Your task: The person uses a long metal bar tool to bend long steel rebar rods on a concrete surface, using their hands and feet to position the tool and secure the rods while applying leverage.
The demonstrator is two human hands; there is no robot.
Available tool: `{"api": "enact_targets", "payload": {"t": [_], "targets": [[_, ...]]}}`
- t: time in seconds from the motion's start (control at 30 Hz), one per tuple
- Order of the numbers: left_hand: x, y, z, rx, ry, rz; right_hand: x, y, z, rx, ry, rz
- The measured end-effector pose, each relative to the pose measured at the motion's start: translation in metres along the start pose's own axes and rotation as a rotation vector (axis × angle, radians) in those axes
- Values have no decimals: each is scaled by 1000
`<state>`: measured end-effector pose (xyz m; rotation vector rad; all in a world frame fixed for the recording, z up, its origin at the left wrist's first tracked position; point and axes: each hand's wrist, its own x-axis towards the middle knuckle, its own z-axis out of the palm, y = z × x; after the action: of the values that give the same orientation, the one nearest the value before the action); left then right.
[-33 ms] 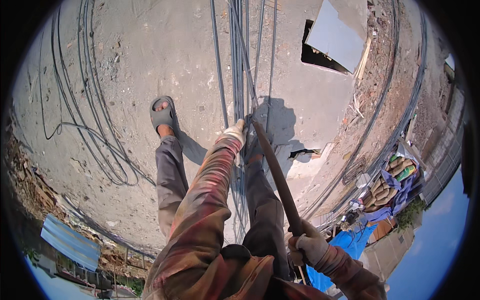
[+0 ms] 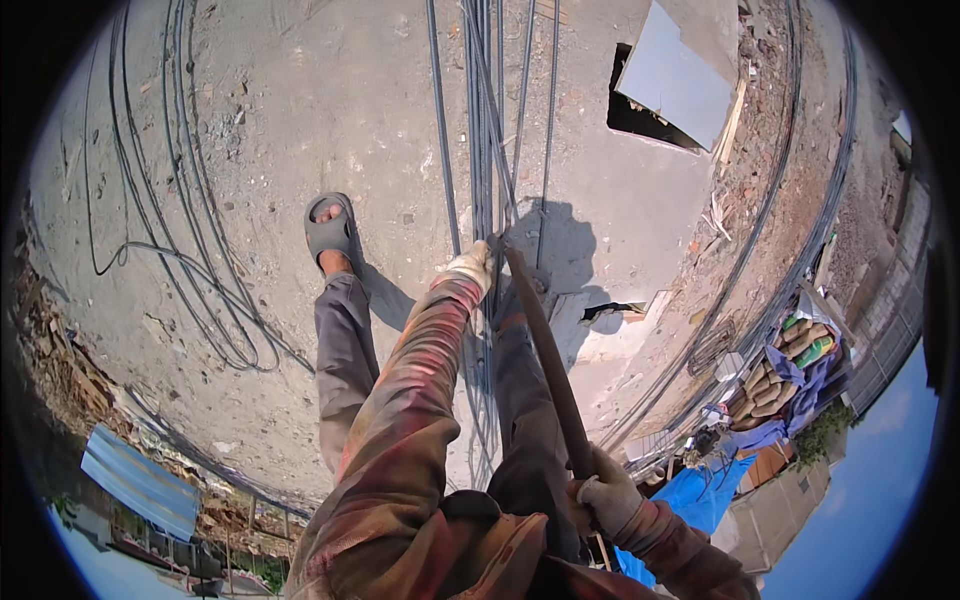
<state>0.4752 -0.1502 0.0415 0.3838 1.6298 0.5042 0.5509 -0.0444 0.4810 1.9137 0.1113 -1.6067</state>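
Observation:
My left hand [image 2: 470, 265], in a pale work glove, is closed at the bundle of long grey steel rebars [image 2: 478, 130] running away from me on the ground. Its fingers wrap a rebar, though exactly which one is hard to see. My right hand [image 2: 606, 494], gloved as well, grips the near end of a long brown metal bar [image 2: 545, 340]. The bar slants forward and left; its far end meets the rebar just right of my left hand. How the two join there is too small to make out.
My sandalled foot [image 2: 329, 225] stands left of the rebars. Thin bent rods [image 2: 185, 200] lie farther left. At the right are a grey panel [image 2: 675, 75] beside a dark hole, a smaller broken hole [image 2: 612, 311], rubble, long bars [image 2: 765, 210] and a heap of sacks [image 2: 768, 388].
My right hand and the near end of the brown bar have shifted slightly left. My left hand stays at the rebars.

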Motion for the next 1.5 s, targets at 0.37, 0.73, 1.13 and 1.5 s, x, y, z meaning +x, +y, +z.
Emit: {"api": "enact_targets", "payload": {"t": [0.37, 0.73, 1.13, 1.5], "targets": [[-21, 35, 1, 128, 0, 275, -61, -57, -50, 119, -165, -14], [17, 60, 38, 187, -132, 70, -34, -117, -58, 22, -38, 63], [49, 48, 48, 234, -116, -125, 16, -87, -32, -127, 97, -100], [-4, 92, 23, -10, 103, -150, 12, -80, -45, -205, 66, -155]]}}
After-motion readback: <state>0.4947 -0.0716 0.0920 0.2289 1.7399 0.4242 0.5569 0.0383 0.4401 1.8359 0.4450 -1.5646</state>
